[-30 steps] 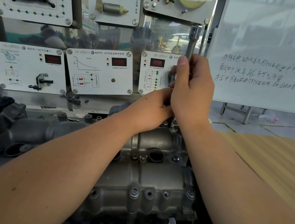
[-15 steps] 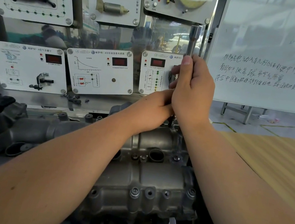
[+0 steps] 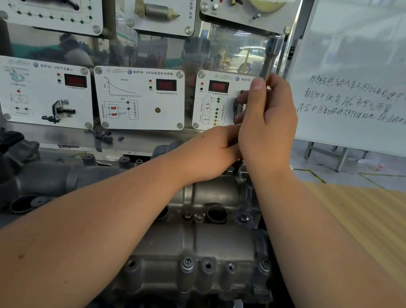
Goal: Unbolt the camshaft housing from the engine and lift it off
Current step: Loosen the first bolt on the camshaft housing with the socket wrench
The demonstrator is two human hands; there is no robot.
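Housing [image 3: 198,237] — one grey cast cover, bolted on the engine at centre, long axis running left to right. Wrench [image 3: 271,57] — one, shaft upright, tip down at the housing's far right corner. Right hand [image 3: 269,127] wrapped round the shaft; left hand [image 3: 210,149] curled at its lower end, its grip hidden. Four bosses [image 3: 206,264] along the near edge. Five panels [image 3: 138,99] behind; one whiteboard [image 3: 383,77] to the right.

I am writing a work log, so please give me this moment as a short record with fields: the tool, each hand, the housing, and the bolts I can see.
tool: metal wrench shaft, upright
right hand: grips the shaft
left hand: below the right hand; fingers hidden
camshaft housing: on the engine, not lifted
near-edge bolts: seated
behind: display panels, whiteboard
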